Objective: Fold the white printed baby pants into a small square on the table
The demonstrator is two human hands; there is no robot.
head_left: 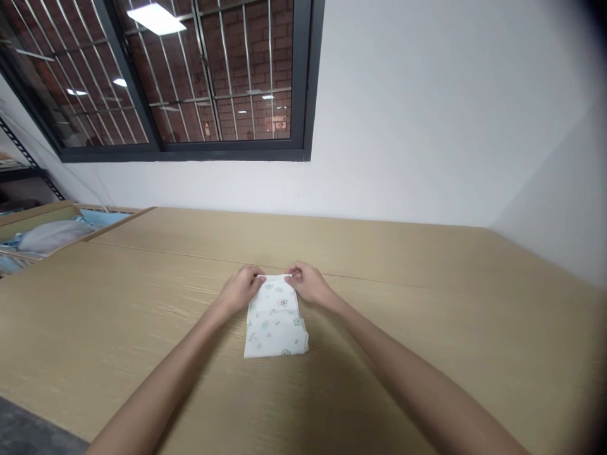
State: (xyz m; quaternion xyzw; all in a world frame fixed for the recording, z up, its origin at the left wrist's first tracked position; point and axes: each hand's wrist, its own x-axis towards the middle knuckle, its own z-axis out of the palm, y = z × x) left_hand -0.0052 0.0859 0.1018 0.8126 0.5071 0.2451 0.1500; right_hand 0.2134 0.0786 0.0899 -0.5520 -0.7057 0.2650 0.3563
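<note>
A white cloth (274,325) with small green and pink prints is folded into a narrow piece over the tan table. Its far left corner is pinched in my left hand (241,289), thumb against curled fingers. My right hand (307,282) pinches the far right corner the same way. The cloth's near edge hangs toward me, with layers showing at its lower right corner. Whether the far edge touches the table cannot be told.
The wide tan table (379,354) has a seam running across it behind the hands. An open box (90,239) with bagged light-blue and white items stands at the far left. A white wall (403,114) and barred window (227,150) rise behind.
</note>
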